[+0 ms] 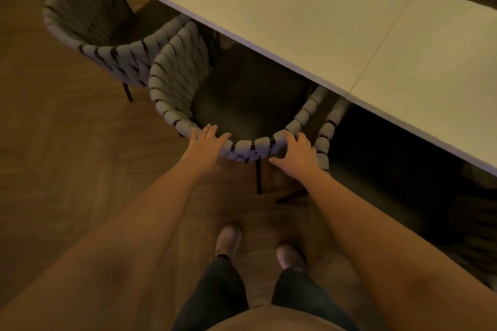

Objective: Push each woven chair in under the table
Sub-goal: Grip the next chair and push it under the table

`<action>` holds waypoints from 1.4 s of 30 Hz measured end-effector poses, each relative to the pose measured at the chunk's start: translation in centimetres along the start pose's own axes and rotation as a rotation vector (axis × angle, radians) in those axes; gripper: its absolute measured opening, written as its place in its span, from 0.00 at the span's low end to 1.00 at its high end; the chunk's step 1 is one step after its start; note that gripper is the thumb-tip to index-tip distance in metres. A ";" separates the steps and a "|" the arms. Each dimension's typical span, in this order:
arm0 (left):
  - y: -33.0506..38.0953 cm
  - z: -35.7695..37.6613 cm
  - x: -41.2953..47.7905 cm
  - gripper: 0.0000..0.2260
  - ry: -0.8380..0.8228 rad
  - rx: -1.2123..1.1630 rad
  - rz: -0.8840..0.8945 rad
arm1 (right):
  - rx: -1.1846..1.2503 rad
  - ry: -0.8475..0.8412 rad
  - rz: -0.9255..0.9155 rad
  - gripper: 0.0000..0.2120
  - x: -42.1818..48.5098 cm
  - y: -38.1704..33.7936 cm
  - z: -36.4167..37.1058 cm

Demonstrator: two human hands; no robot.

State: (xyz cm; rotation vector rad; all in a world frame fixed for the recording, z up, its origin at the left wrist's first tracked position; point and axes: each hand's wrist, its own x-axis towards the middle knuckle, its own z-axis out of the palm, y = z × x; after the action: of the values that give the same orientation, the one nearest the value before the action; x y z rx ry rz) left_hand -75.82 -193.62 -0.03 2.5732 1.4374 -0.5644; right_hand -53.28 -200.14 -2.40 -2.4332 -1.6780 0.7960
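**Desk:** Two bare hands meet the curved back rail of a grey woven chair with a dark seat cushion (174,72), seen from above in dim, warm light. How do they hold it?

**Photographer:** The left hand (205,140) lies against the rail with fingers straight and thumb resting on top. The right hand (298,153) grips it, fingers curled over the rail's top edge, thumb spread below on the outside of the back.

**Desk:** Where does the chair stand?

**Photographer:** At the near edge of the long off-white table (309,8). The front of the seat is under the top, while the back is out over the herringbone wooden floor (67,156).

**Desk:** Neighbours?

**Photographer:** A second grey woven chair (88,21) stands just to the left, also partly under the table. Whether the two touch, I cannot tell. A third woven chair (324,140) shows its rail just beside the right hand, seat lost in shadow. Pale slippers (228,240) stand behind.
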 end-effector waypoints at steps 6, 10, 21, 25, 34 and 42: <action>5.6 -0.8 4.5 0.42 -0.030 0.124 0.406 | 0.078 -0.005 0.239 0.45 -4.1 6.0 1.5; 13.7 0.5 4.8 0.44 -0.061 0.175 0.673 | 0.018 -0.095 0.373 0.51 -10.3 14.1 2.3; 32.3 5.9 2.3 0.32 -0.239 0.331 0.859 | -0.250 -0.263 0.336 0.29 -20.8 33.2 3.0; 33.6 6.8 3.4 0.24 -0.233 0.339 0.809 | -0.304 -0.179 0.301 0.19 -21.4 35.9 3.4; 33.6 7.9 2.0 0.22 -0.152 0.395 0.783 | -0.327 -0.008 0.385 0.16 -22.9 34.1 6.3; 33.3 9.5 -1.2 0.18 -0.098 0.392 0.871 | -0.276 0.043 0.466 0.16 -27.8 32.6 9.6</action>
State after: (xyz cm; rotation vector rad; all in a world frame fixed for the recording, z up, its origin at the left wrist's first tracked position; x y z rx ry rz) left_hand -50.73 -215.19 -10.22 3.0214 0.0847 -0.8394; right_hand -37.39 -239.96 -11.82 -3.0676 -1.2906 0.5714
